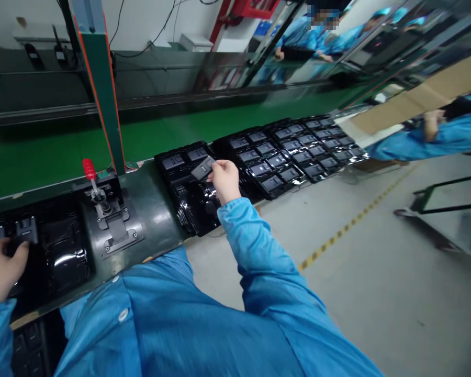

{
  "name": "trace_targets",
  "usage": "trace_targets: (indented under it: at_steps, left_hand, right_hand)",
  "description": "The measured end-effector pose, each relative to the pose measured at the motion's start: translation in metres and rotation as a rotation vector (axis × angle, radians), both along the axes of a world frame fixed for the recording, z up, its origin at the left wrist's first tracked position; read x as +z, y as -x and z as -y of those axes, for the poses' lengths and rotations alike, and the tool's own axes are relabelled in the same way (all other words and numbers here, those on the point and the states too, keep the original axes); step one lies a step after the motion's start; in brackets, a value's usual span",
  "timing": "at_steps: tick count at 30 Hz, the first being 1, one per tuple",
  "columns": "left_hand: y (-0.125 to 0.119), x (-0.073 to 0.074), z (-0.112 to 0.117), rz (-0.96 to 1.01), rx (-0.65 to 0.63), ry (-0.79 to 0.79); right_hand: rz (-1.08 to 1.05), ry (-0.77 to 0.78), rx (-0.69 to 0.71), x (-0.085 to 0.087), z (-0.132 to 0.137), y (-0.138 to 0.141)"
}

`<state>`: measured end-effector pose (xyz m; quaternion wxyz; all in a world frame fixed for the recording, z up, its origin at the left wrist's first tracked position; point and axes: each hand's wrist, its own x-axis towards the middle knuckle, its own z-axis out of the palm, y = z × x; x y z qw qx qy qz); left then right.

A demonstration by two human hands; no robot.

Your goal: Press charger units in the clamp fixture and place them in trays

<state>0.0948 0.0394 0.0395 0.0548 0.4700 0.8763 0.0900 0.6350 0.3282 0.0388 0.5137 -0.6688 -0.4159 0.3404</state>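
My right hand (224,179) is closed on a small dark grey rectangular part (202,168), held just above a glossy black tray (188,207) whose far pockets hold two similar parts. My left hand (2,269), at the left edge, rests with its fingers curled on a black part (25,230) sitting in another glossy black tray (65,256). Between the two trays stands a black clamp fixture (110,222) with a red-handled toggle lever (89,170). Both my sleeves are blue.
More black trays (294,149) filled with several grey parts run along the bench to the right. A green conveyor belt (43,157) lies behind, with a green post (104,94) rising from it. Co-workers in blue (447,131) sit further along. Grey floor with a yellow dashed line (349,225) on the right.
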Motion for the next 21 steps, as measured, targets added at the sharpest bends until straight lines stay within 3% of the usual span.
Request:
trace_targets:
  at_steps: [3,8,12,15,17,21]
  left_hand:
    - [0.003,-0.001,-0.007,-0.112,0.096,0.276]
    - [0.004,-0.004,-0.019,-0.045,0.109,0.402]
    - [0.008,-0.009,-0.021,-0.053,0.107,0.360]
    - [0.007,-0.011,-0.018,-0.092,0.144,0.195]
    - [0.008,-0.013,-0.015,-0.105,0.157,0.117]
    - [0.017,-0.017,-0.010,-0.097,0.183,0.113]
  right_hand:
    - [0.027,0.052,-0.067,-0.009,-0.031,-0.020]
    - [0.121,0.143,-0.104,-0.024,-0.057,-0.035]
    - [0.276,0.235,-0.059,-0.030,-0.060,-0.041]
    - [0.459,0.272,0.009,-0.029,-0.053,-0.047]
    - [0.604,0.265,0.051,-0.030,-0.052,-0.053]
    - [0.864,0.166,0.121,-0.043,-0.068,-0.065]
